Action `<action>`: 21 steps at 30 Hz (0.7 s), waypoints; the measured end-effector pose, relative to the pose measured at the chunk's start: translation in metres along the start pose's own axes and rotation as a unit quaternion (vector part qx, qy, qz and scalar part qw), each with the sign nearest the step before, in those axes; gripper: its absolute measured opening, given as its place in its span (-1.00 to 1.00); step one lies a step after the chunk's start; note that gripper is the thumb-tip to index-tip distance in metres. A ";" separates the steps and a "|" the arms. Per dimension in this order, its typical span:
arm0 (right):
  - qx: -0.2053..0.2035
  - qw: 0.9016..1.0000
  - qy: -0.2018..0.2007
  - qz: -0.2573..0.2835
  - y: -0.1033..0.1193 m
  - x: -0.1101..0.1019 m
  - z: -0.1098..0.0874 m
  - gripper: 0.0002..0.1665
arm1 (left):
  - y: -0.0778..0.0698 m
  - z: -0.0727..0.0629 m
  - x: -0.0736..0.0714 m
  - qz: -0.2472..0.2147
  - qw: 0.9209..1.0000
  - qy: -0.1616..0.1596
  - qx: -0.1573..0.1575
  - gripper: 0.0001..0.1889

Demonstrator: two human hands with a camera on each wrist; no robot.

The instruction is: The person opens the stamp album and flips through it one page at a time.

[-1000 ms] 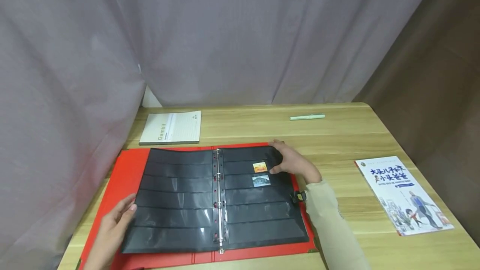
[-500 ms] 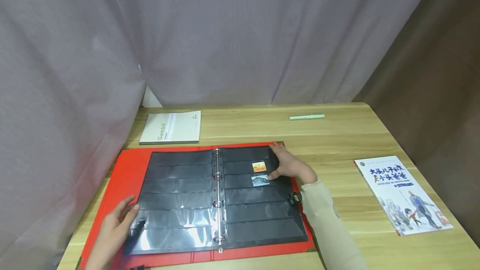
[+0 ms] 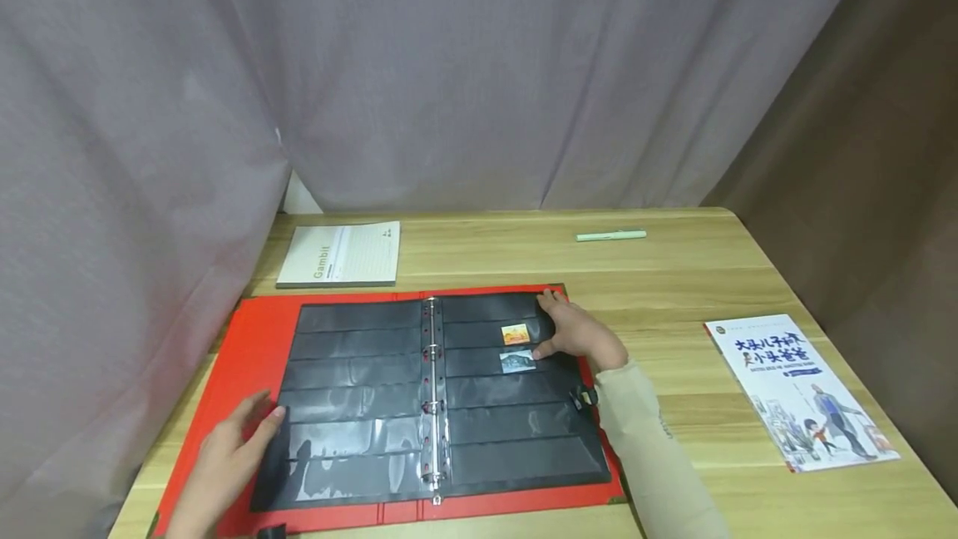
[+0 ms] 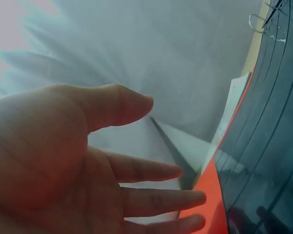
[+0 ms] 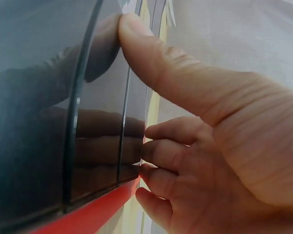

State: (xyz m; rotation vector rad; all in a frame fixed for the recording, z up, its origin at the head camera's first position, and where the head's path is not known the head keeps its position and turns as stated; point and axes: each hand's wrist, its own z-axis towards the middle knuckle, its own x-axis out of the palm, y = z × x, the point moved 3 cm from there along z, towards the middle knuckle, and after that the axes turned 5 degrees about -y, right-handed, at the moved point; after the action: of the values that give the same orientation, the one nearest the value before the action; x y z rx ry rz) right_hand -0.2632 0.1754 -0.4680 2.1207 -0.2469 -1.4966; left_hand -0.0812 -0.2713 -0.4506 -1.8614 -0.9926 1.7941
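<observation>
A red ring binder point(image 3: 243, 348) lies open on the wooden table, with black pocket pages on both sides of its metal rings point(image 3: 432, 381). On the right page point(image 3: 524, 418) sit an orange-yellow stamp point(image 3: 515, 334) and, just below it, a blue-grey stamp point(image 3: 517, 361). My right hand point(image 3: 582, 334) rests at that page's upper right. Its thumb point(image 5: 136, 27) touches the page beside the lower stamp, fingers spread toward the edge. By the left page's point(image 3: 352, 373) outer edge is my left hand point(image 4: 88, 161), fingers extended and holding nothing; in the left wrist view it stands apart from the page.
Behind the binder lies a Gambit notebook point(image 3: 340, 254). A pale green pen point(image 3: 610, 235) is at the back of the table point(image 3: 486, 252). To the right lies a white picture book point(image 3: 801, 389). Grey curtains point(image 3: 479, 73) hang behind the table.
The left page, earlier slightly raised beside my left hand, has settled flatter, and its glare has shifted. My left hand has moved slightly right. My right thumb has come down beside the lower stamp.
</observation>
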 end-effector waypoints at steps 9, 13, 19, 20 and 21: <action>0.008 1.000 -0.004 -0.019 0.006 -0.001 -0.004 0.21 | -0.020 0.010 0.013 0.012 0.997 0.009 0.073 -0.08; 0.009 0.999 -0.007 -0.034 0.010 0.002 -0.005 0.20 | -0.029 0.013 0.027 0.018 0.994 -0.004 0.107 0.12; 0.021 0.998 -0.035 -0.055 0.012 0.002 -0.008 0.19 | -0.040 0.021 0.051 0.050 0.988 -0.015 0.144 0.16; 0.020 0.997 -0.040 -0.055 0.012 0.002 -0.009 0.18 | -0.040 0.022 0.055 0.057 0.988 -0.015 0.146 0.15; 0.019 0.997 -0.046 -0.057 0.013 0.002 -0.009 0.17 | -0.040 0.023 0.059 0.064 0.988 -0.013 0.143 0.15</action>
State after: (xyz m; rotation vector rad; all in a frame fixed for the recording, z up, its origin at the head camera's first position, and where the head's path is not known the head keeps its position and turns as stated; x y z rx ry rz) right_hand -0.2522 0.1669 -0.4605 2.1289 -0.1927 -1.6706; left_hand -0.1162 -0.2069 -0.4679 -1.7595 -0.5972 1.9234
